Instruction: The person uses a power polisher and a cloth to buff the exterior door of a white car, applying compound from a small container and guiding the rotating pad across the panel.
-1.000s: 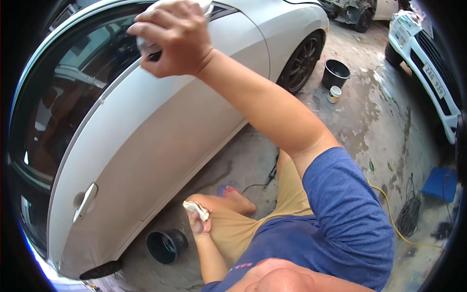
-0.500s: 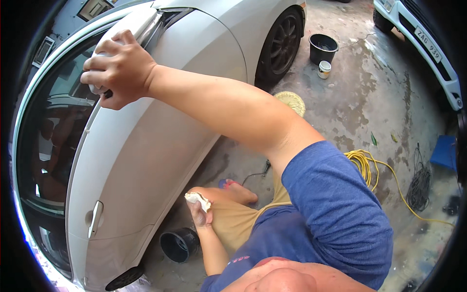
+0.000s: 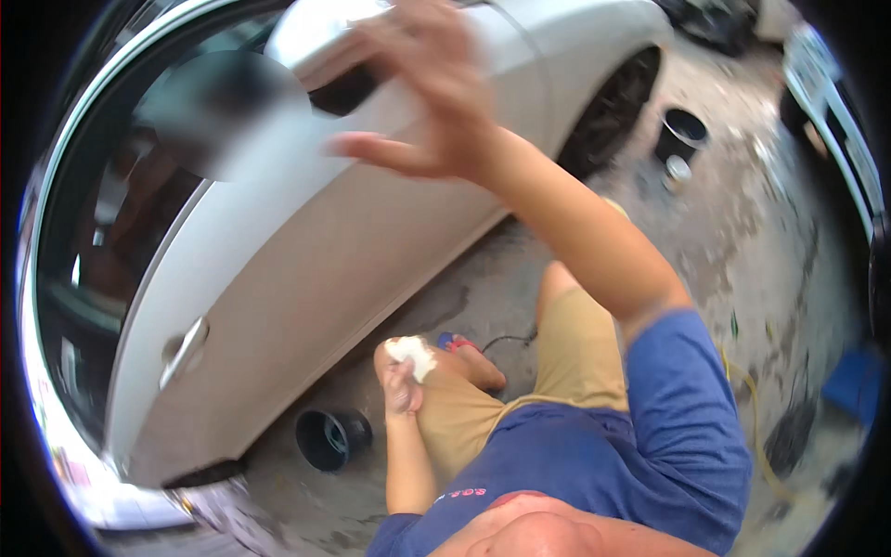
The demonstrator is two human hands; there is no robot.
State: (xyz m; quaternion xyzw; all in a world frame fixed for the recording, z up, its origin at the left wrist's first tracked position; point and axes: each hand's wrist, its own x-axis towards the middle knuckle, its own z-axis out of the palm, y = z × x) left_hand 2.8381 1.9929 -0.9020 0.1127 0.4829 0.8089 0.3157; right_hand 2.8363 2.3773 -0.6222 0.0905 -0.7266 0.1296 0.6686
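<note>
Nearest the body, at seven o'clock, the left hand (image 3: 402, 395) has its fingers closed around a crumpled white pad (image 3: 411, 356) by the left knee; cloth or sponge, I cannot tell. Just beyond, also toward seven, a black bucket (image 3: 325, 440) stands on the floor beside the white car door (image 3: 288, 241), which spans eight to eleven o'clock. Farther out at twelve, the right hand (image 3: 440, 111) is raised and blurred, thumb and fingers spread, with nothing visible in it; whether the fingertips touch the wing mirror (image 3: 311, 35) at eleven is unclear. The step in hand seems to be bare-hand work around that mirror and upper door. The next move would probably call for a settled palm there, or bringing the pad up. Farthest, at two o'clock, a small white tub (image 3: 677, 173) stands just beside another dark bucket (image 3: 682, 137).
</note>
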